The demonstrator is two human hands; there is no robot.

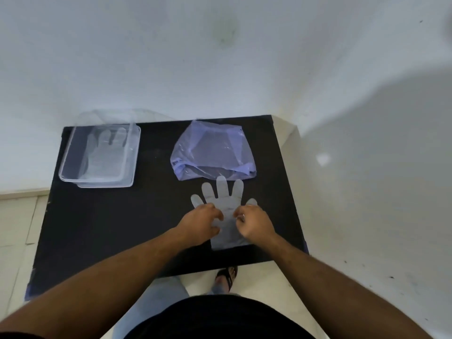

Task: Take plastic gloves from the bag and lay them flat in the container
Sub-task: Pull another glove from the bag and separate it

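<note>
- A thin, translucent plastic glove (223,206) lies spread on the black rectangular table top (122,228), fingers pointing away from the person and cuff toward the near edge; it seems laid out like this so it can be smoothed before going into the container.
- The left hand (201,222) rests on the glove's left side near the thumb, fingers curled with tips down on the film; I judge it is pinching or pressing the plastic, but whether it truly grips cannot be told.
- The right hand (254,223) mirrors it on the right edge, fingers bent inward onto the film, a ring showing on one; again pressing or pinching, not clearly one or the other.
- Both hands sit at the palm section, probably because holding the flimsy sheet at two opposite sides keeps it from folding when lifted.
- The crumpled, pale violet plastic bag (212,152) sits just beyond the glove's fingertips, its mouth facing the person, handy for the next draw; the middle fingertip touches or overlaps its lip.
- The clear, rectangular plastic container (67,172) stands at the far left corner, well apart from the hands, and already holds at least one flat glove (104,152), fingers pointing away.
- The likely next move is a carry to the left; the film could crease or cling on the way.
</note>
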